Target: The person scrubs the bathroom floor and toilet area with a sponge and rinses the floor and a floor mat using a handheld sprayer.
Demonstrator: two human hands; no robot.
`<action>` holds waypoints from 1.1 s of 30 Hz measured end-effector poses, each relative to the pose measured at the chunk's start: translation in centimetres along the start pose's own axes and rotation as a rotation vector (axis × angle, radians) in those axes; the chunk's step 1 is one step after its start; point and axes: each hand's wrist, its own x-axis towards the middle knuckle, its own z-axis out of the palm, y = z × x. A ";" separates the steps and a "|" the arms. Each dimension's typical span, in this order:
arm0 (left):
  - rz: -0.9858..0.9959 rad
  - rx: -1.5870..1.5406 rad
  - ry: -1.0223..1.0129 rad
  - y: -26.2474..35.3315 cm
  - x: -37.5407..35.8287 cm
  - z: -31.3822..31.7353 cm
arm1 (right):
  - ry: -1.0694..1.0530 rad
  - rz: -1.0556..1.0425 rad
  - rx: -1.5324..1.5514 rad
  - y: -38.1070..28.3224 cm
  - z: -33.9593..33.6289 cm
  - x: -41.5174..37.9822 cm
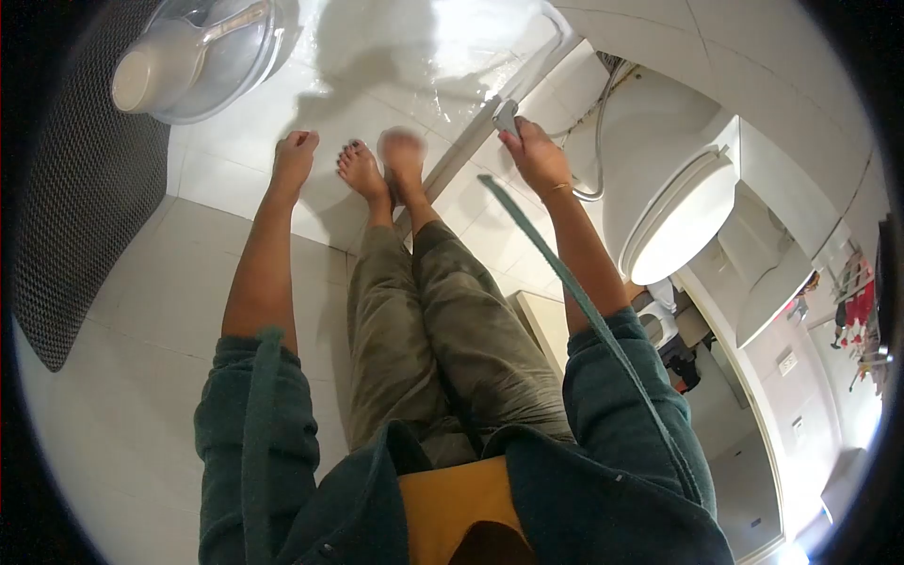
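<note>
Pale-grey, rounded, plastic-looking hand sprayer [507,116], part. hidden; gripped in my R hand [539,158]. My L hand [296,162]: fingers curled in.

basin [218,92]: left | dipper [165,71]: over basin | toilet [683,221]: right | spray head [506,115]: between basin and toilet

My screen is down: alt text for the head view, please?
A person's right grip holds what looks like a sprayer near wet floor tiles and a toilet; the left grip, curled, hangs near two bare feet. A dipper and clear tub sit at upper left.
</note>
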 end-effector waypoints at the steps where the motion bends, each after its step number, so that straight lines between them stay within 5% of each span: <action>1: 0.000 0.002 -0.001 -0.2 0.1 0.1 | 0.004 0.051 0.046 0.0 -0.4 -0.1; 12: 0.036 -0.024 -0.061 1.6 -0.4 0.6 | 0.213 -0.035 0.467 -0.4 -4.1 0.1; 16: 0.015 -0.050 -0.051 2.5 -0.9 0.8 | -0.031 -0.122 0.400 -0.9 -5.3 0.0; 25: 0.037 0.012 -0.058 2.0 -0.9 1.2 | 0.107 -0.014 0.679 -1.9 -7.1 1.3; 33: 0.019 -0.081 -0.131 4.2 -2.0 1.7 | 0.248 -0.071 1.186 -4.7 -10.8 2.0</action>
